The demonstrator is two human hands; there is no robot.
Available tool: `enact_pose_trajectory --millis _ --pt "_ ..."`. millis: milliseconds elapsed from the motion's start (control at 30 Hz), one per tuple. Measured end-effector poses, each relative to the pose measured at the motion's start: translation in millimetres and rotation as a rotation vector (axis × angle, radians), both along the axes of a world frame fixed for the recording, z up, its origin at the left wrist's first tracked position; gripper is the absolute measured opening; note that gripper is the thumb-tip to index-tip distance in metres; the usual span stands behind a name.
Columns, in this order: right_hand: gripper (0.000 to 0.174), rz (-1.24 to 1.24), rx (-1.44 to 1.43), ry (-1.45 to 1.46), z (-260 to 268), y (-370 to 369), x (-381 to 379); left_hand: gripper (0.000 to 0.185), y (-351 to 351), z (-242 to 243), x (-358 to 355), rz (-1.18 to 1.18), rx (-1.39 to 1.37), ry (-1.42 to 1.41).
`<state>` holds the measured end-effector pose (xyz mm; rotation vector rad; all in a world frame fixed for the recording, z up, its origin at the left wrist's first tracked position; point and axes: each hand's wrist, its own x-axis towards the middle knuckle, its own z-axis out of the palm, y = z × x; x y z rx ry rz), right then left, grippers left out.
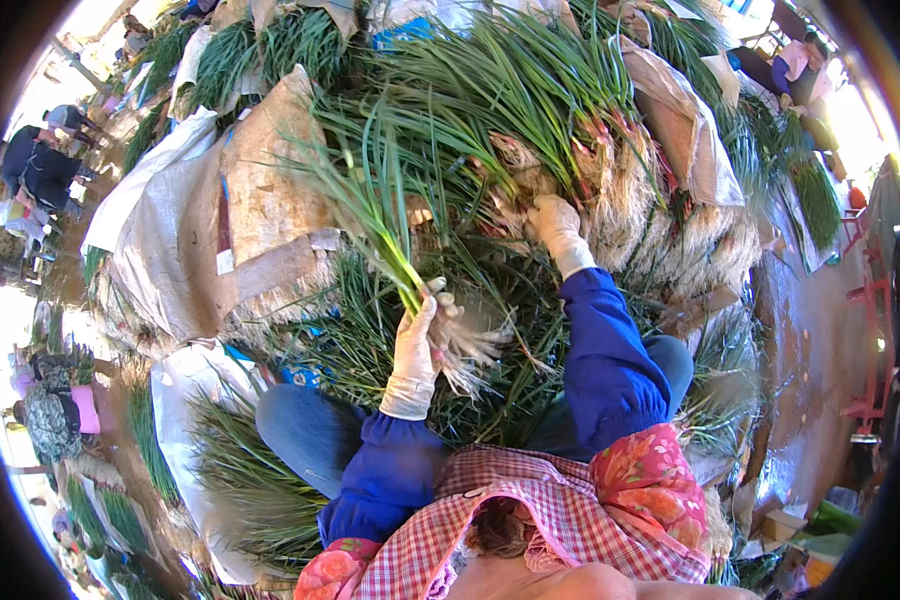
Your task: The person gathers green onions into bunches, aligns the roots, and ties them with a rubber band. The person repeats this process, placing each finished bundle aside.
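My left hand (pixel 420 330), in a pale glove, is closed around a small bunch of green onions (pixel 394 259). Their leaves lean up and to the left, and the whitish roots hang at the right of the fist. My right hand (pixel 559 225), gloved too, reaches to the root end of a large pile of green onions (pixel 517 97) with reddish bases and long stringy roots. Its fingertips are partly hidden among the roots, so its hold cannot be told. Loose green leaves (pixel 495 390) cover the area between my knees.
Burlap sacking (pixel 270 187) covers more bundles at the left; another sack piece (pixel 682 127) lies at the right. A further heap of green onions (pixel 262 480) rests beside my left knee. Red metal frames (pixel 870 322) stand beyond a wet floor at the right. Several people work farther off.
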<state>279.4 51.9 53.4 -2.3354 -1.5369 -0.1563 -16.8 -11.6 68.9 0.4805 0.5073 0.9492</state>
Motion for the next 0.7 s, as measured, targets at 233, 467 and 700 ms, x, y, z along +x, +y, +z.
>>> enact_pose_trajectory --millis 233,467,700 --pt "0.033 -0.087 0.085 0.085 -34 -6 -17 0.035 12 -23 -11 -0.045 -0.222 -0.127" --pt "0.016 0.152 0.174 -0.198 19 -39 -54 0.033 16 -15 -3 -0.126 -0.128 -0.018" --pt "0.01 0.639 -0.211 0.192 23 -141 -155 0.023 10 -38 3 -0.011 -0.203 0.412"
